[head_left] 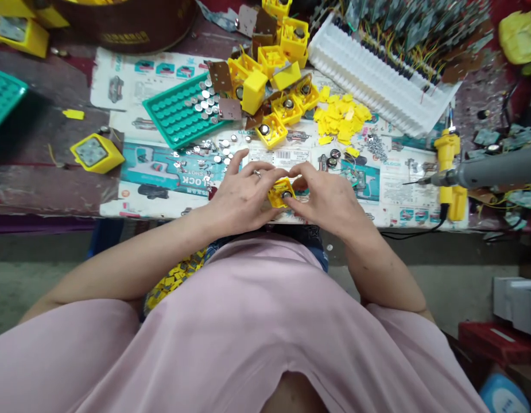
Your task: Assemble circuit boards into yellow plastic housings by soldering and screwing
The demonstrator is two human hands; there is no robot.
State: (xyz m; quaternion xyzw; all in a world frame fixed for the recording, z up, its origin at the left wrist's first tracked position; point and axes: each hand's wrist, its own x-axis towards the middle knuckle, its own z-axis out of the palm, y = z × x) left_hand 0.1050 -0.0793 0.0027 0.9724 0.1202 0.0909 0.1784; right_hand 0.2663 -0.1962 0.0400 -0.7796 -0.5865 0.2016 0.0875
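Yellow housing (pixel 274 198), just the one, is held between the fingers of the left hand (pixel 241 198) and right hand (pixel 328 198), by the tabletop (pixel 37 192) edge. Beyond: one pile of yellow tabs (pixel 340 119), two green trays (pixel 173 117), one white rack (pixel 372 74).

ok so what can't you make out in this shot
All in the head view:
- Outer sides of the yellow housing: partly hidden by the left hand and right hand.
- Rest of the far-left green tray: cut off by the left edge.
- Top of the dark red tub: cut off by the top edge.
- Wording around the barcode: too small to read.
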